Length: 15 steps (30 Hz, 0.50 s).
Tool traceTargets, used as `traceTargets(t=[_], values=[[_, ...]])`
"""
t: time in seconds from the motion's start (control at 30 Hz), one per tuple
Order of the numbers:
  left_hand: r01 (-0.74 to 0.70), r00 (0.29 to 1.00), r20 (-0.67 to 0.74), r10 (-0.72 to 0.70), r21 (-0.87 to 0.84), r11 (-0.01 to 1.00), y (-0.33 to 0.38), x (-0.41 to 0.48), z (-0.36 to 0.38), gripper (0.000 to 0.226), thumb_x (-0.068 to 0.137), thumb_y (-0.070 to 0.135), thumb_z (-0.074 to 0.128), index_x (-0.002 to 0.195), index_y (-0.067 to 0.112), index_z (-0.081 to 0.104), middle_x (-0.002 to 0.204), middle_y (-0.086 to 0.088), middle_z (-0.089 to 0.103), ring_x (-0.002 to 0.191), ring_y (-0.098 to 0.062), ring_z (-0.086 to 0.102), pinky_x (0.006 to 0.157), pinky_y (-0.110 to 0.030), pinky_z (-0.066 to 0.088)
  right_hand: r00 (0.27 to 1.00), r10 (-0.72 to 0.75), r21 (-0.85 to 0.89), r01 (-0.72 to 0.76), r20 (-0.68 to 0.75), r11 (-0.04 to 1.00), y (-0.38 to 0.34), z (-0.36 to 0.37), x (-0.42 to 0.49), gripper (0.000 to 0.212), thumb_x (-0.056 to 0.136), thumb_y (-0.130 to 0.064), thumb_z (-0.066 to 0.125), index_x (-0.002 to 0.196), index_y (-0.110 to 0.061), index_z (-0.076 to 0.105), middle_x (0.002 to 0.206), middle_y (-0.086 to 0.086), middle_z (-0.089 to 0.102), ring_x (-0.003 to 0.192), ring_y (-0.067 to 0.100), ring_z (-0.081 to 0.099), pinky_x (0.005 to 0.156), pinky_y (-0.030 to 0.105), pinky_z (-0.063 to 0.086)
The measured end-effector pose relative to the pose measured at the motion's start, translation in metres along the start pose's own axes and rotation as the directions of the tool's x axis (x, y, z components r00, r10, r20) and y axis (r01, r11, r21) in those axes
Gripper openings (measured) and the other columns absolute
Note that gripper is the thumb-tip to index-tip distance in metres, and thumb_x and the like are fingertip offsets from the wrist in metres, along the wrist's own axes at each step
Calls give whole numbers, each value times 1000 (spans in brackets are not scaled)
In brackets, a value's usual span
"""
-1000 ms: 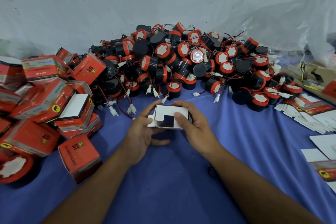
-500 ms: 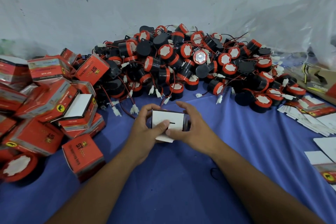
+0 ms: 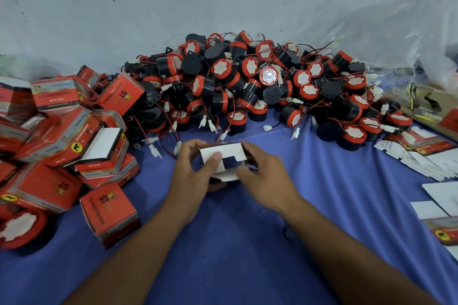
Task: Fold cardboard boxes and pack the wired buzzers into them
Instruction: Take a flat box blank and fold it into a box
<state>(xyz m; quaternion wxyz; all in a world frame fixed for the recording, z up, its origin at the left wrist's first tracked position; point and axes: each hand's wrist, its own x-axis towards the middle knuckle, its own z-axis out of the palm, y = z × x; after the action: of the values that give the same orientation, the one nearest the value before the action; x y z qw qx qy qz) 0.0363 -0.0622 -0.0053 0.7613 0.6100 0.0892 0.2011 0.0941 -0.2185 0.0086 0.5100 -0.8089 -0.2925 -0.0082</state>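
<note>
A small cardboard box [image 3: 223, 152] with white inner flaps sits between both hands above the blue cloth. My left hand [image 3: 193, 171] grips its left side, the thumb pressing a white flap. My right hand [image 3: 262, 173] holds the right side, fingers curled at the lower flap. One end of the box shows a dark gap between the flaps. A big heap of black and red wired buzzers [image 3: 247, 86] lies just behind the hands.
Folded red boxes [image 3: 57, 141] are piled at the left, one [image 3: 109, 213] close to my left forearm. Flat unfolded box blanks [image 3: 421, 156] lie at the right. A blue cloth [image 3: 247, 242] covers the table; a grey wall stands behind.
The box end looked flat and closed half a second ago; now its flaps stand partly apart with a dark gap. Both hands have shifted their fingers on the flaps.
</note>
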Motion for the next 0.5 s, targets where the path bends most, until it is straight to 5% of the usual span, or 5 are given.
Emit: traceTargets(t=[0.13,0.23,0.3,0.4,0.5], values=[[48,998,-41,-49,-34,998,1,1,-1,22,96,24,63,112,29,50,117,-3,65,91,-21,71,62,-38,59,992,99,64,-94,-72,994,9,0,3,34,102,-26,45,85,0,60,77,20,59,77,37,58,78,56,54],[7,999,-32,-5,72,997,0,-2,1,23,95,28,64,108,35,47,115,-1,60,85,-11,70,59,-39,60,997,23,28,-21,-71,999,5,8,-3,35,106,-43,38,116,-26,67,99,-6,70,94,5,63,95,38,51],[-32,999,-37,39,176,984,-3,-4,3,23,93,32,65,103,38,46,113,2,58,84,-8,70,57,-39,60,1000,-16,40,16,7,999,4,10,-4,44,104,-55,29,146,-47,38,144,-23,49,129,-17,39,115,24,33],[-46,997,-52,59,221,974,-3,-7,6,24,91,34,68,97,39,46,106,6,59,84,-14,72,56,-38,61,987,-32,57,24,156,998,6,10,-1,45,96,-71,21,140,-69,13,162,-27,13,145,-16,6,123,31,10],[-87,996,14,88,356,931,0,-10,6,21,91,42,65,91,43,45,90,12,65,67,-16,72,48,-34,58,988,-77,100,64,135,993,6,10,1,45,102,-54,40,139,-69,20,163,-22,16,143,-18,11,113,9,19]])
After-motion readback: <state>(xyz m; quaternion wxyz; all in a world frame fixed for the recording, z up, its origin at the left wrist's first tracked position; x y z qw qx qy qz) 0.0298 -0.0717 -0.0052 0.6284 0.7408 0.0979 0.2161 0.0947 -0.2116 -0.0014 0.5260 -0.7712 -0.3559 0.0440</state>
